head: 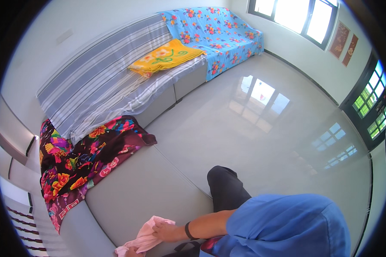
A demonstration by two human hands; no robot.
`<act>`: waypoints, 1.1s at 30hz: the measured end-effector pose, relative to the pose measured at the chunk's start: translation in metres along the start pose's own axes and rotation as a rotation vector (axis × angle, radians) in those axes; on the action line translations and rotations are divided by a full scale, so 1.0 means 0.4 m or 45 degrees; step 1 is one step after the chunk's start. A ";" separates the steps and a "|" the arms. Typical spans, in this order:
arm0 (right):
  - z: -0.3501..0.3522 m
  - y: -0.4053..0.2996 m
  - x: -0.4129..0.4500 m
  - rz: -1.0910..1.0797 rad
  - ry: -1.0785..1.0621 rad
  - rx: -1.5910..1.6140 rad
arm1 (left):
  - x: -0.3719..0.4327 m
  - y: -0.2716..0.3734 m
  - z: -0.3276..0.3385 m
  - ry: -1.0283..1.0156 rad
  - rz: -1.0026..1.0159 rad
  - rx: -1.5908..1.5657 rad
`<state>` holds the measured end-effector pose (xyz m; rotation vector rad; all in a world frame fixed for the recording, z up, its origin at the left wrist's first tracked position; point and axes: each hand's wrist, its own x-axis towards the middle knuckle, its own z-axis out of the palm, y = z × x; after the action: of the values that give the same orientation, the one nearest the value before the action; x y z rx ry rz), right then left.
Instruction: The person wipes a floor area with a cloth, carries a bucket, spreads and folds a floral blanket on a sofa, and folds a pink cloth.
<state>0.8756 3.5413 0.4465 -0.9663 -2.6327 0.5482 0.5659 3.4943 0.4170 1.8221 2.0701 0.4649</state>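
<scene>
A pink cloth point(146, 236) lies bunched on the grey sofa seat at the bottom of the view. My right hand point(165, 231), with a black band on its wrist, grips the cloth's upper end, fingers curled into the folds. At the lower edge of the picture my left hand point(134, 252) holds the cloth's other end; part of that hand is cut off by the frame. The bare grey seat point(144, 183) stretches beyond both hands, and a dark flowered cover point(93, 157) drapes over the sofa's corner beside it.
Along the wall, a striped grey cover point(106, 77) and a blue flowered cover point(218, 35) drape the long sofa, with a folded yellow cloth point(167, 57) on it. Glossy floor point(193, 135) lies between the sofa and a dark glazed door point(370, 99). Railings point(25, 229) show at lower left.
</scene>
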 end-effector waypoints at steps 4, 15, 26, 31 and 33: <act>-0.054 0.025 -0.005 0.139 -0.158 -0.082 | 0.019 0.051 0.011 -0.063 0.111 0.044; -0.316 0.440 -0.254 0.838 -0.109 -0.108 | 0.173 0.671 0.285 -0.158 0.471 0.232; -0.150 0.150 -0.156 0.356 -0.309 -0.095 | 0.038 0.427 0.211 -0.180 0.445 0.334; -0.118 0.065 -0.120 0.098 -0.294 -0.022 | 0.020 0.225 0.049 -0.363 -0.029 0.346; -0.097 0.041 -0.092 0.020 -0.199 0.039 | -0.014 0.116 0.013 -0.330 -0.143 0.285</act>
<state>0.9268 3.5382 0.4688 -0.9726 -2.7461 0.6918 0.6098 3.4944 0.4340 1.7631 2.0939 -0.0345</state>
